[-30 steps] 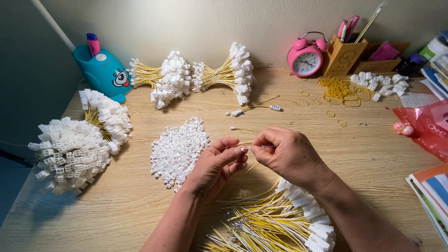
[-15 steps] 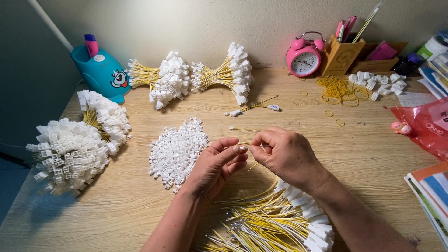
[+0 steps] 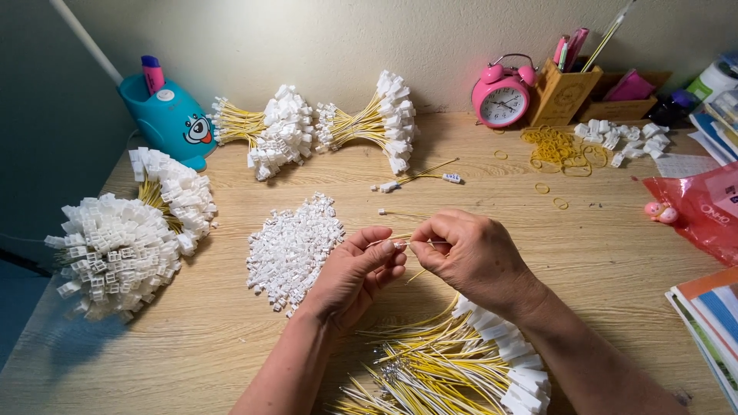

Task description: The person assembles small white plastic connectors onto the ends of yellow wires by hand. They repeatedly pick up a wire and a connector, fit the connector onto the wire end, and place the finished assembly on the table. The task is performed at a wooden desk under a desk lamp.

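Wooden desk (image 3: 600,253); thin wire (image 3: 415,243) between both hands' pinching fingers (image 3: 392,247).

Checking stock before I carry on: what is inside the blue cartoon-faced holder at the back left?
A pink marker with a purple cap stands upright in the blue cartoon-faced plastic holder. Only its upper part shows; the holder's wall hides the rest and anything else inside.

Red plastic bag (image 3: 703,211) at right desk edge; colourful booklets (image 3: 711,315) below it.
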